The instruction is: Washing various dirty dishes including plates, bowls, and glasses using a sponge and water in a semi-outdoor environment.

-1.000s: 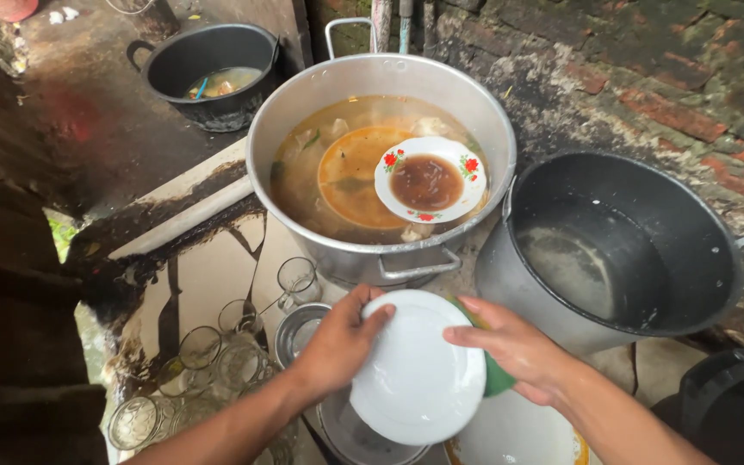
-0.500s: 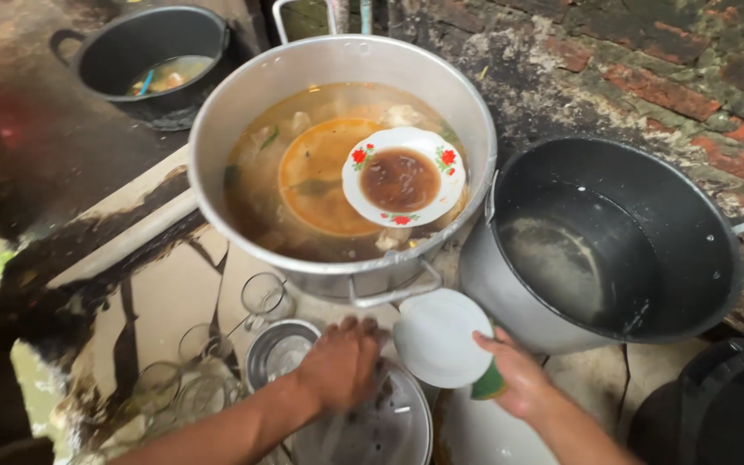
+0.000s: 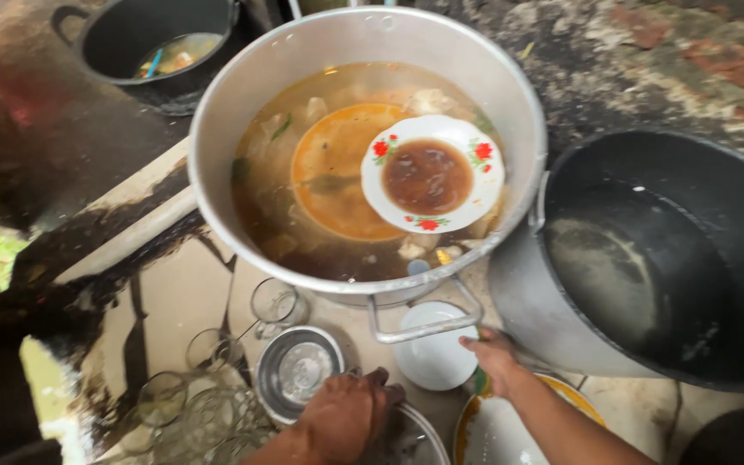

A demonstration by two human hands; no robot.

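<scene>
Below big pot (image 3: 363, 155): round white plate (image 3: 434, 349), right hand (image 3: 494, 357) gripping its edge w/ green sponge (image 3: 480, 379).

Soft diffuse daylight, dim overall w/ deep shadow at left edge and inside the black pot (image 3: 665, 258), pale sheen on the big metal pot's rim (image 3: 217, 120) and broth, overexposed patch bottom-left, slight motion blur on both hands and glasses (image 3: 208, 387), wide-angle bend twd edges.

The large black pot (image 3: 673, 258) on the right is cut off by the edge; the near round metal lid (image 3: 411, 439) is cropped and half hidden by the left hand (image 3: 342, 418).
</scene>
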